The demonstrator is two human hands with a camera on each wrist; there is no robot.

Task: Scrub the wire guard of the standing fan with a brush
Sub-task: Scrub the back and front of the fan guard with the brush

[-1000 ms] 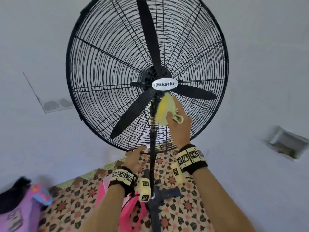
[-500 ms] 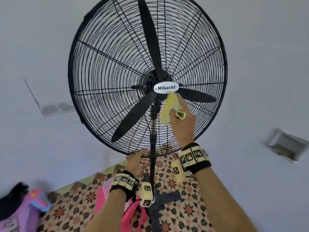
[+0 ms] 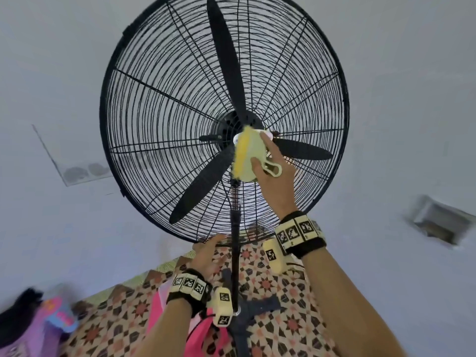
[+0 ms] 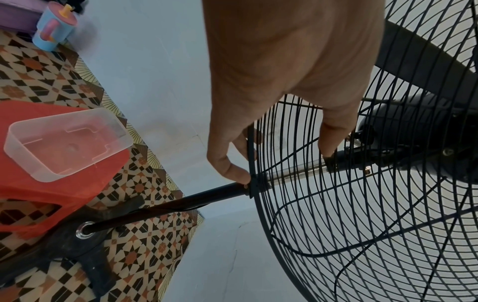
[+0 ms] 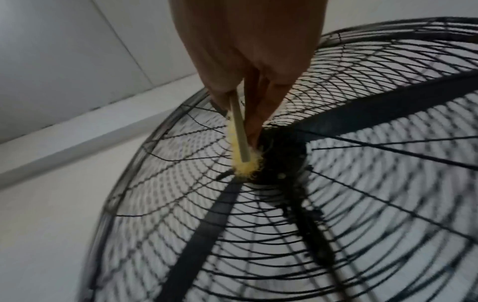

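Your right hand [image 3: 277,176] grips the pale-yellow bristled brush [image 3: 247,157] against the black wire guard [image 3: 154,119]'s hub; your left hand [image 4: 271,81] pinches its rim, steadying it.

No text can be read; the fan's white hub badge [image 3: 269,135] seems hidden behind the brush [image 3: 248,155].

Pale blue-grey walls [image 3: 64,73], patterned geometric floor tiles [image 3: 123,313], a wall socket plate [image 3: 82,171].
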